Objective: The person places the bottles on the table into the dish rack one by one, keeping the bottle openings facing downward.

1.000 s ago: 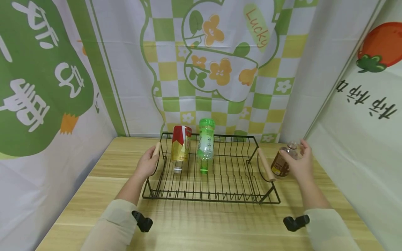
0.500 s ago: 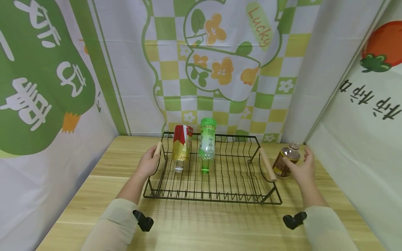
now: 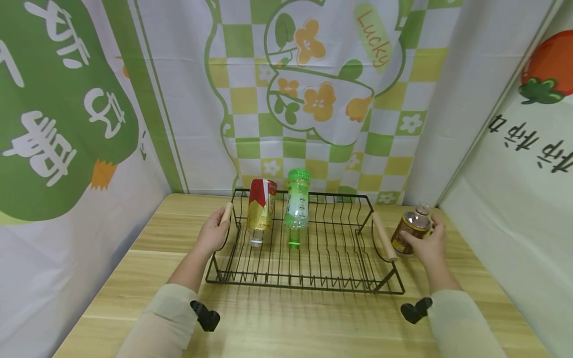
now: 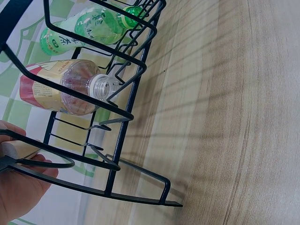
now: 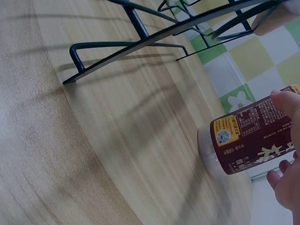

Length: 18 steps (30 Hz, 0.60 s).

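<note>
left hand [image 3: 212, 234] grips wooden handle [image 3: 227, 213] of wire rack [image 3: 304, 288]; right hand [image 3: 428, 243] holds brown-labelled bottle [image 3: 409, 230] beside rack.

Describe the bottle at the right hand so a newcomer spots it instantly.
Find the black wire rack on the wooden table. Just past its right-end wooden handle, at the person's right hand, is the bottle. Brown-labelled, neck up, it's the only bottle outside the rack.

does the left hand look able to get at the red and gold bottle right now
Probably yes: the left hand is near the red and gold bottle, with only the open end of the wire rack between; it would need to release the wooden handle.
</note>
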Tool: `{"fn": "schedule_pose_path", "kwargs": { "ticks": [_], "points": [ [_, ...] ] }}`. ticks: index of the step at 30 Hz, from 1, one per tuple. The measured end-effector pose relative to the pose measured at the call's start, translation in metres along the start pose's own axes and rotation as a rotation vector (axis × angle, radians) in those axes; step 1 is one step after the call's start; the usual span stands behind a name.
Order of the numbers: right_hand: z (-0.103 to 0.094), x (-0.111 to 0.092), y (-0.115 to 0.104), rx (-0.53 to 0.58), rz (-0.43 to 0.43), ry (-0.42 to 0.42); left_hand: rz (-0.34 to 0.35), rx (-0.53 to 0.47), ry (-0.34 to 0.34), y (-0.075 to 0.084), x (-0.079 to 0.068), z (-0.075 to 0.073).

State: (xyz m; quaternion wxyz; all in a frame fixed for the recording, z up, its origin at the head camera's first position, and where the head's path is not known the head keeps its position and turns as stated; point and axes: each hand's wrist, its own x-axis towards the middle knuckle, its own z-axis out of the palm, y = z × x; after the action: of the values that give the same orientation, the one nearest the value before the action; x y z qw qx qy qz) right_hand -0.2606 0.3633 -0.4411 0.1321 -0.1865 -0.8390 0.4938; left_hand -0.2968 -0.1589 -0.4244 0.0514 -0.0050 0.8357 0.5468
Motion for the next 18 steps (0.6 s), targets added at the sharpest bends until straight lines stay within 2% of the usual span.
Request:
{"fn": "schedule_pose_path", "kwargs": {
  "ticks": [18],
  "points": [
    [0.009, 0.013, 0.011, 0.062, 0.033, 0.025, 0.001, 0.005, -0.003, 0.0, -0.001, 0.001]
  ]
}}
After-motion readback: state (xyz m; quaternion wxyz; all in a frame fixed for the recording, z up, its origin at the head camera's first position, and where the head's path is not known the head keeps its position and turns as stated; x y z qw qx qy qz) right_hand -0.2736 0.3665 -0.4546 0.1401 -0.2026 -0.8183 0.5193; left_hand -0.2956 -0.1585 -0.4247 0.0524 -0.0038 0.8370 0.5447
